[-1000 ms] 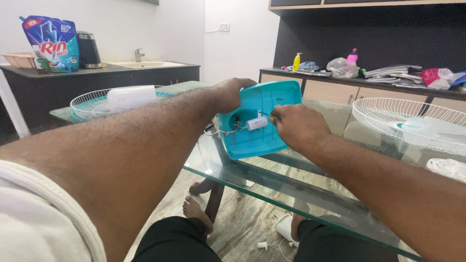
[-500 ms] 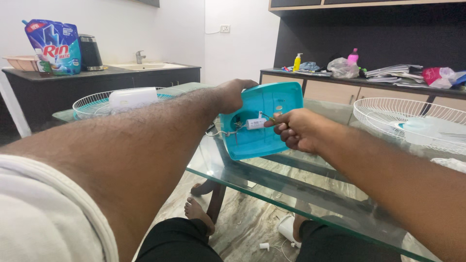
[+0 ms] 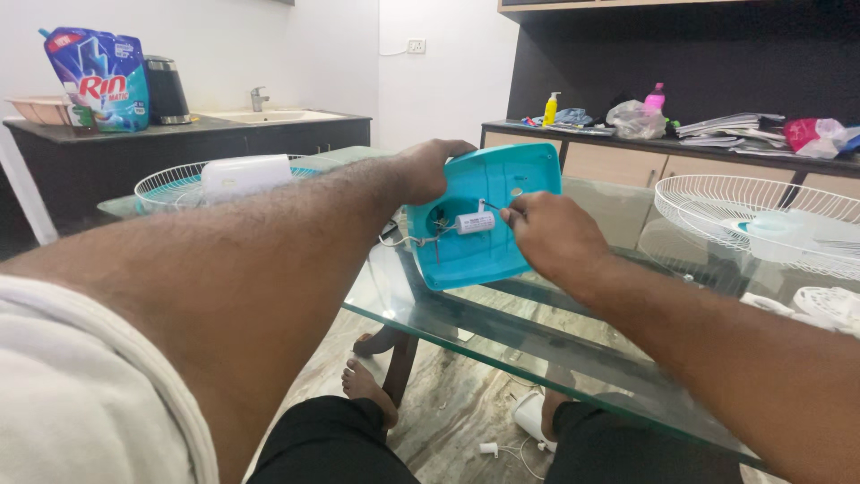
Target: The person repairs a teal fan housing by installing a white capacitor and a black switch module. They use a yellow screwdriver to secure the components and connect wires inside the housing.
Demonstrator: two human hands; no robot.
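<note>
My left hand (image 3: 432,168) grips the top left edge of a turquoise plastic cover (image 3: 488,255) and holds it tilted up over the glass table (image 3: 430,309). A small white cylindrical capacitor (image 3: 475,222) with thin wires (image 3: 405,240) sits on the cover's inner face. My right hand (image 3: 551,237) is at the capacitor's right end, with its fingertips pinched on a thin metal tool or lead there; which one I cannot tell.
A white wire fan guard (image 3: 761,224) lies on the table at the right. Another guard with a white motor housing (image 3: 242,176) lies at the left. A counter (image 3: 179,134) with a sink, a kettle and a detergent pouch stands behind. My bare feet (image 3: 367,385) rest under the table.
My right hand has drawn slightly back to the right of the capacitor. The cover stays held in my left hand.
</note>
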